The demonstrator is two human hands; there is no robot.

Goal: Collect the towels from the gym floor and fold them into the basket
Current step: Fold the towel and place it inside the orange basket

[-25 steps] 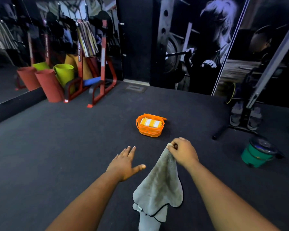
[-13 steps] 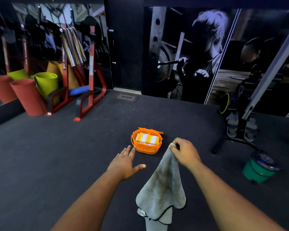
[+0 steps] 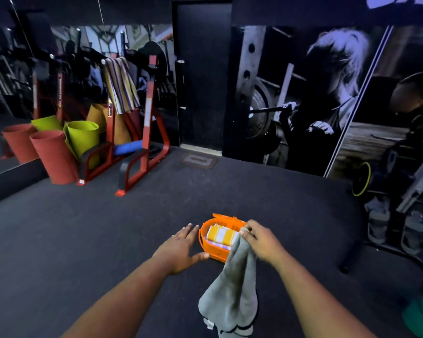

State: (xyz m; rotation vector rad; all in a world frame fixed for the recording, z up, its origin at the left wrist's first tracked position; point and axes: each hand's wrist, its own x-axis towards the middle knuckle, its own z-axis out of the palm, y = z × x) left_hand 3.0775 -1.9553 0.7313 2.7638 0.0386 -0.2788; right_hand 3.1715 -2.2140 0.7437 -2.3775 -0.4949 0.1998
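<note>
1. the grey towel point(image 3: 232, 286) is in the lower centre of the frame, hanging from the right hand point(image 3: 260, 240), which pinches its top corner with curled fingers. it is soft and plain grey, with a dark edge trim and a small white tag near its lower end.
2. the left hand point(image 3: 181, 247) is spread flat with fingers apart and holds nothing, hovering just left of the orange basket point(image 3: 214, 252).
3. the basket sits on the dark floor point(image 3: 83, 240) at centre frame, a slatted plastic tub; inside lies a folded towel point(image 3: 221, 235) with yellow and white stripes.
4. a striped towel point(image 3: 120, 86) hangs on the red rack point(image 3: 149, 132) in the upper left, beside rolled red and green mats point(image 3: 66, 147).
5. writing: pale letters at the upper right corner are cut off and unreadable; a label on the rack upright is too small to read.
</note>
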